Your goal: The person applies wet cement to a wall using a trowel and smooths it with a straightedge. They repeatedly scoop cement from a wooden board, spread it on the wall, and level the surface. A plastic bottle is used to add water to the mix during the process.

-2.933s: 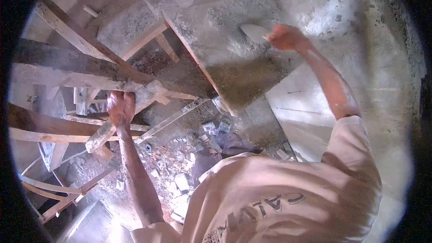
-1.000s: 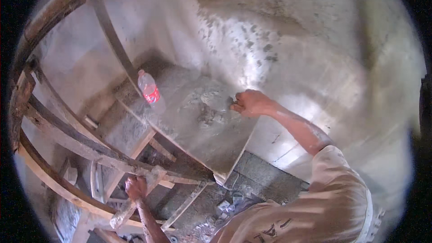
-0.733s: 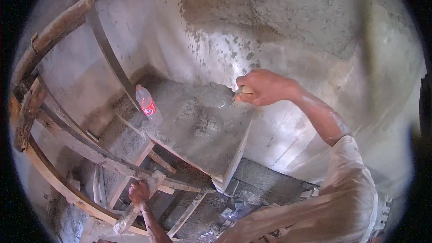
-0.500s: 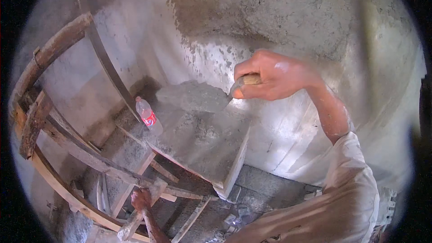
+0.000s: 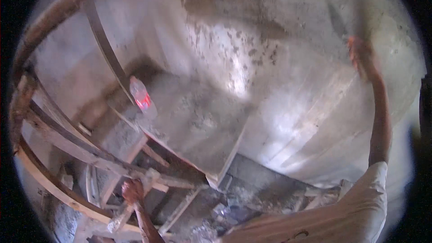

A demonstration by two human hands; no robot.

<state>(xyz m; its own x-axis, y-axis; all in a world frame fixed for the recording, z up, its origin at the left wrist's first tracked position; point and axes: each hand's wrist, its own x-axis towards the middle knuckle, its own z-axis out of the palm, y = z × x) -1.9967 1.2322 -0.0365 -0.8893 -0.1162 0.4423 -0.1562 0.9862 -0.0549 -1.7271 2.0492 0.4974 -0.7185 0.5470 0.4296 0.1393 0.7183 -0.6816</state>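
High on the right, my right hand (image 5: 362, 57) is closed round the handle of a trowel (image 5: 336, 20). Its blade points up and left, close to or against the grey wall (image 5: 306, 49); motion blurs it, and I cannot tell whether it touches. Low on the left, my left hand (image 5: 133, 191) appears closed on a wooden bar of a timber frame (image 5: 108, 168). Between the hands stands a slab-like surface (image 5: 180, 139) smeared with grey mortar (image 5: 204, 121). A clear plastic bottle with a red label (image 5: 143, 100) is upright near its left edge.
Curved timber beams (image 5: 51, 15) rise along the left, and a thin curved strip (image 5: 105, 45) runs down behind the bottle. Wooden legs and braces (image 5: 182, 209) stand below my left hand. Rubble and crumpled plastic (image 5: 227, 211) lie on the floor.
My right hand has swung right and up the wall with the trowel. The mortar heap on the trowel over the slab is gone from there. My left hand stays on the timber.
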